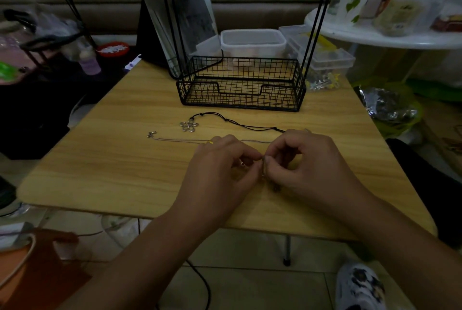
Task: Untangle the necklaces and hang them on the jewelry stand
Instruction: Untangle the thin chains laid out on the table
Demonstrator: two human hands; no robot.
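Two hands met near the front of the wooden table (105, 159). The left hand (220, 167), a gold ring (211, 142) on one finger, and the right hand (307, 164) both curled inward, fingertips pinched together on a thin silver chain (180, 140) — the pinch sat between them, low over the tabletop. That chain trailed left to its clasp. Just beyond lay a second necklace, a black cord (250, 126) carrying one metal flower pendant (189, 126). Farther back stood one black wire jewelry stand (241, 83) — a basket base with two upright rods. Behind it sat two clear plastic containers (252, 41).
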